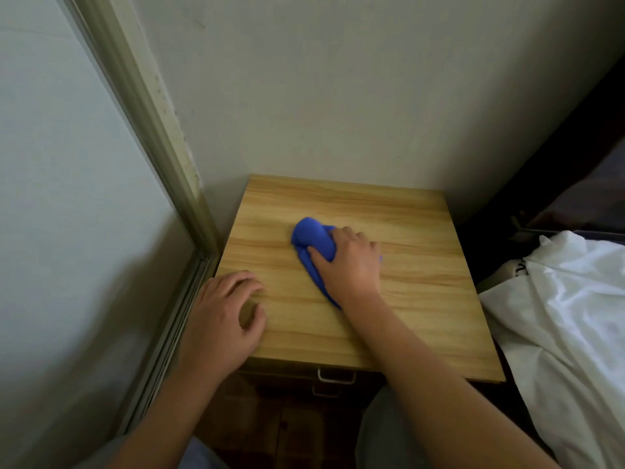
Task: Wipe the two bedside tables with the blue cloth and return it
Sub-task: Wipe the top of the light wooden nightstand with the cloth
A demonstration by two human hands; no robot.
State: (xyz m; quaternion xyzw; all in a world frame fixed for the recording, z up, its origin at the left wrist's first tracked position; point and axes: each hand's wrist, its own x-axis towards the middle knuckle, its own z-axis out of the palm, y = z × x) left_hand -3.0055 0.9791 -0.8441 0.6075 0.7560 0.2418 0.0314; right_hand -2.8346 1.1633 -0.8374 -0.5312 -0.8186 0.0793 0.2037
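A light wooden bedside table (422,299) stands in the corner against the wall. On its top, near the middle, lies the bunched blue cloth (309,236). My right hand (348,262) presses down on the cloth and grips it, covering its right part. My left hand (221,319) rests at the table's front left corner with its fingers spread on the wood and nothing in it. Only one bedside table is in view.
A pale sliding door with a metal frame (148,130) runs along the left side of the table. White bedding (568,316) lies to the right, past a dark gap. Two drawer handles (334,377) show below the table's front edge.
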